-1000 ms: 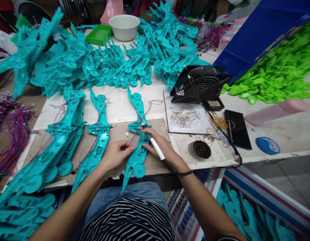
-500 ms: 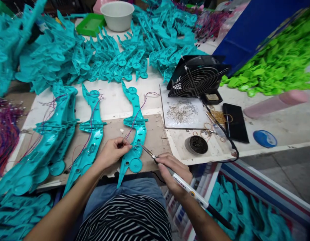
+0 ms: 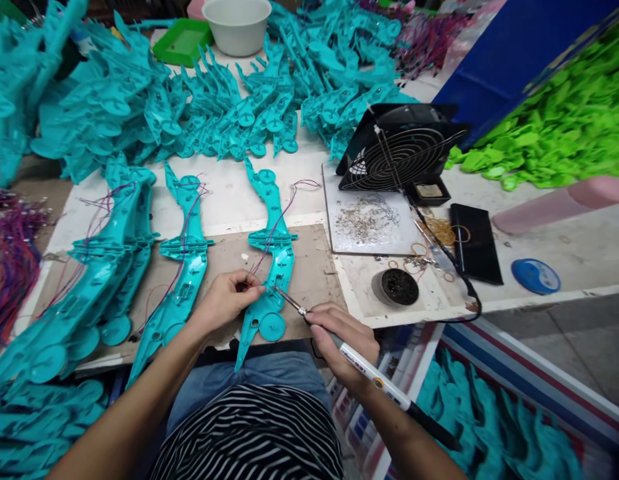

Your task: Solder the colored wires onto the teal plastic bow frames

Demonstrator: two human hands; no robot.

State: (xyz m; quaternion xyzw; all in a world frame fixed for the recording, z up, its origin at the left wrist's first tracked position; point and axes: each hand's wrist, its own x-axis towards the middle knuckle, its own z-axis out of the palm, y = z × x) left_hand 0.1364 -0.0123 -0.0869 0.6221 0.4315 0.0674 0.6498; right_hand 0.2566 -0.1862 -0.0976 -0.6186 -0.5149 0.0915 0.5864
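The right hand (image 3: 345, 341) grips the soldering iron (image 3: 357, 363), its tip touching the long teal toy part (image 3: 269, 267) lying lengthwise on the table, just right of the left hand (image 3: 228, 299) pinching thin wires (image 3: 249, 270)

Seated person: bare forearms, left hand (image 3: 228, 299) and right hand (image 3: 345, 341) ungloved; black-and-white horizontally striped top (image 3: 249, 437); blue trousers (image 3: 249, 381) over the lap.

- I see my left hand (image 3: 228, 298) pinching thin wires (image 3: 269, 240) just left of the teal shell (image 3: 269, 280).
- My right hand (image 3: 345, 343) grips the soldering iron (image 3: 369, 377), tip touching the shell's lower middle.
- A fan (image 3: 404, 157) sits well right of the shell.
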